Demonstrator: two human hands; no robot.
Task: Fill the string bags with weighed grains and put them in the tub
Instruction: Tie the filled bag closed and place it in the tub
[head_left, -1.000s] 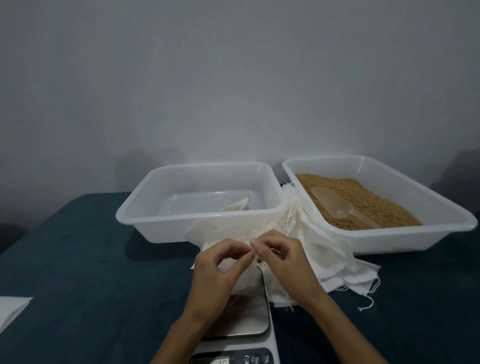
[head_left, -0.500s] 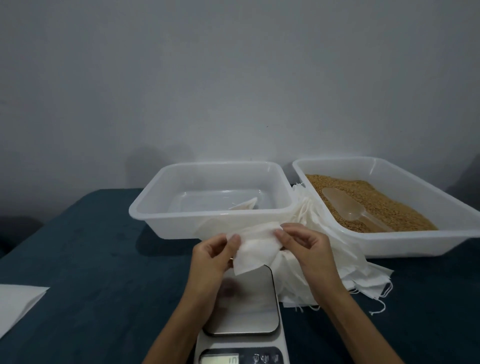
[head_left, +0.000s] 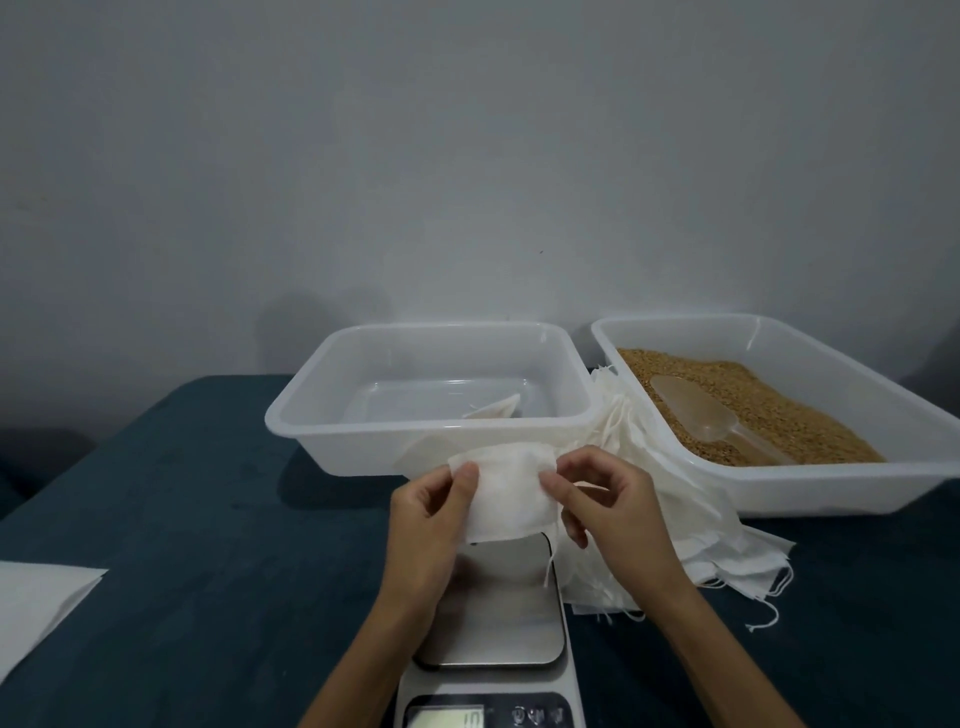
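At lower centre of the frame, above the scale, a white bag is now held flatter and wider than before, pinched at its edges by the left hand and right hand. Behind it the tub is seen, with grain at upper right.

I see a bag of thin white nonwoven-looking cloth, matt and slightly fuzzy, with a thin string hanging from it. The pile beside it looks to me like the same soft matt fabric. The tub is translucent white plastic, smooth with a faint sheen, and the tray matches it. The grain is golden-brown, granular and dull. The scoop is clear, glossy plastic. On the scale I make out a brushed, satin metal platform over a smooth white plastic body. The tabletop wears a dark teal, matt, velvety cloth. The sheet looks like matt white paper.
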